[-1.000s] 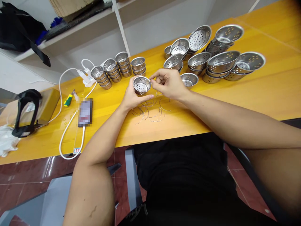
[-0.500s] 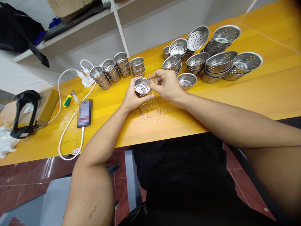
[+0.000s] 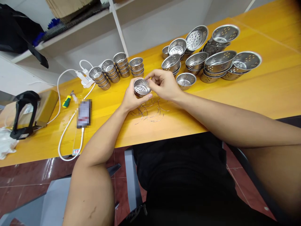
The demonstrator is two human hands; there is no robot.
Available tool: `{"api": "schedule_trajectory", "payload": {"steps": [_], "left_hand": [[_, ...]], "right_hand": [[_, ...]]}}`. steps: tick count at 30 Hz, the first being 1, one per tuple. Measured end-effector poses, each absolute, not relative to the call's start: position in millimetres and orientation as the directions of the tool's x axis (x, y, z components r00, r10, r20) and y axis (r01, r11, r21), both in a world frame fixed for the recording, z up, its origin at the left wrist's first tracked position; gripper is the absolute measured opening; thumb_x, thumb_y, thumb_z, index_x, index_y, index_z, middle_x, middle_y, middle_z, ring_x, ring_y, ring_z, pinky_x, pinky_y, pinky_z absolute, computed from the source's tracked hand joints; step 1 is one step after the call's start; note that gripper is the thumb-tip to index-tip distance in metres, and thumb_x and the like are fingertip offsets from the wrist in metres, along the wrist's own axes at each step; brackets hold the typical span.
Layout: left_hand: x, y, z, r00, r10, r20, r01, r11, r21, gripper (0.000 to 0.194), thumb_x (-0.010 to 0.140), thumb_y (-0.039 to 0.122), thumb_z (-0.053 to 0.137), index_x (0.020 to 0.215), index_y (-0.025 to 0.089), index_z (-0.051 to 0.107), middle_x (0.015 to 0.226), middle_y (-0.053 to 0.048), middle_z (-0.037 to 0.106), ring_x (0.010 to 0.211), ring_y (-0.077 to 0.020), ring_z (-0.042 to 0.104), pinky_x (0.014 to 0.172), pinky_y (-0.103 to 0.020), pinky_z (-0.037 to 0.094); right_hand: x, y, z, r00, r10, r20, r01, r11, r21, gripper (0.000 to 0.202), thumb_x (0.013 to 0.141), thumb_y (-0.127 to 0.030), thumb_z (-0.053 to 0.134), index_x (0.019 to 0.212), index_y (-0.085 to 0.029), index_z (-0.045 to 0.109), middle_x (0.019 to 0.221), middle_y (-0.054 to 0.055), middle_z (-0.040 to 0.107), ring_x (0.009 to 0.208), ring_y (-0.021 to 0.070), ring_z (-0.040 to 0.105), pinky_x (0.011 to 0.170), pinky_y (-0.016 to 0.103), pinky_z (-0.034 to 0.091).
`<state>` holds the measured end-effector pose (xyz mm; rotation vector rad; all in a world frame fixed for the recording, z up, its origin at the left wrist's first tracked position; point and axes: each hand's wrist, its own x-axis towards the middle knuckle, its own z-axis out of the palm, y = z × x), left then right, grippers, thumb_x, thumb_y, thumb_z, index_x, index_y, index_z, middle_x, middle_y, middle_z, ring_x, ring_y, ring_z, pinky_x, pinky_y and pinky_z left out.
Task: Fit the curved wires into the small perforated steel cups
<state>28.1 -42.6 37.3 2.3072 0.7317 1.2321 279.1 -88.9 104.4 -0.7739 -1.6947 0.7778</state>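
Note:
A small perforated metal cup is held tilted above the table, its open mouth toward me. My left hand wraps round its left side and underside, with the thumb along the near side. The thumb and forefinger of my right hand are pinched together at the cup's right rim; whatever is between them is too small or hidden to make out. Several thin curved wires lie loose on the table just below my hands. Behind my right hand stands another perforated cup, with a thin line across its inside.
Stacks of perforated cups stand at the back left. More cups are piled at the back right, some leaning. On the left are a phone on a white cable, a power strip, a green-yellow screwdriver and a cardboard box.
My right hand's fingertips have shifted slightly left and inward over the cup's rim. My left hand keeps its hold on the cup. The whole view has moved very slightly.

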Motion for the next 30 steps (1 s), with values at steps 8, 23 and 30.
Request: {"api": "schedule_trajectory", "payload": {"steps": [8,23,30], "left_hand": [[18.9,-31.9,34.1,0.47,0.658,0.588,0.156,-0.718,0.678,0.104,0.098,0.104,0.089,0.171,0.036,0.059,0.161,-0.01,0.083,0.145,-0.0319,0.087,0.134,-0.052,0.069],[27.8,-41.5,30.6,0.502,0.673,0.544,0.197,-0.701,0.686,0.103,0.102,0.099,0.09,0.171,0.03,0.058,0.16,-0.013,0.08,0.146,-0.0328,0.087,0.138,-0.055,0.069],[29.0,-42.2,30.2,0.488,0.67,0.559,0.198,-0.709,0.676,0.103,0.102,0.099,0.09,0.169,0.029,0.057,0.158,-0.014,0.08,0.146,-0.0337,0.086,0.139,-0.058,0.069]], "right_hand": [[286.6,-96.7,123.3,-0.456,0.767,0.451,-0.107,0.455,-0.884,0.085,0.085,-0.105,0.106,0.118,-0.029,0.083,0.097,0.004,0.08,0.066,0.0158,0.057,0.054,0.034,0.043],[287.7,-89.5,121.5,-0.442,0.832,0.335,-0.053,0.349,-0.936,0.082,0.08,-0.094,0.117,0.093,-0.027,0.072,0.065,-0.001,0.068,0.054,0.0159,0.058,0.044,0.03,0.037],[288.1,-91.5,125.6,-0.453,0.831,0.323,-0.042,0.342,-0.939,0.076,0.08,-0.08,0.123,0.09,-0.025,0.073,0.068,-0.001,0.069,0.054,0.0129,0.056,0.046,0.032,0.038]]}}
